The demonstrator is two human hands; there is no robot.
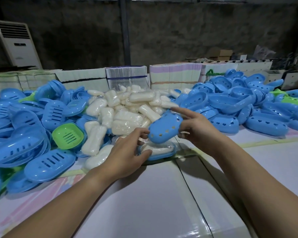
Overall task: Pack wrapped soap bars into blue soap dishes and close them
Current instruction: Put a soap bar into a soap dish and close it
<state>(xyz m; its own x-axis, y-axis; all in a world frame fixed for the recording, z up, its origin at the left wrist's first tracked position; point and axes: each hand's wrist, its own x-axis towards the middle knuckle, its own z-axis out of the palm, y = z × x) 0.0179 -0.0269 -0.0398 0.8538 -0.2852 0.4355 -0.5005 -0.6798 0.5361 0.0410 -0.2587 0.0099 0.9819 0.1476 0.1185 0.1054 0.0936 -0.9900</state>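
A blue soap dish base (pixel 157 152) sat on the white table (pixel 162 194) with a wrapped soap bar (pixel 159 148) lying inside it. Directly above the base, tilted and not yet seated, was a blue lid (pixel 164 128) pierced with small holes. The right hand (pixel 199 127) gripped the lid's right end, index finger stretched out over its top. The left hand (pixel 127 150) held the base at its left edge, thumb curled against the rim and fingertips touching the lid's lower left end. Just behind the base lay a heap of wrapped soap bars (pixel 127 109). Left of the base spread a pile of blue slotted dish parts (pixel 24 131), with one green dish (pixel 68 135) among them. Right of the base, farther back, lay a pile of blue lids with heart-shaped holes (pixel 248 103). Beyond the soap heap stood bundled stacks of flat cartons (pixel 127 76).
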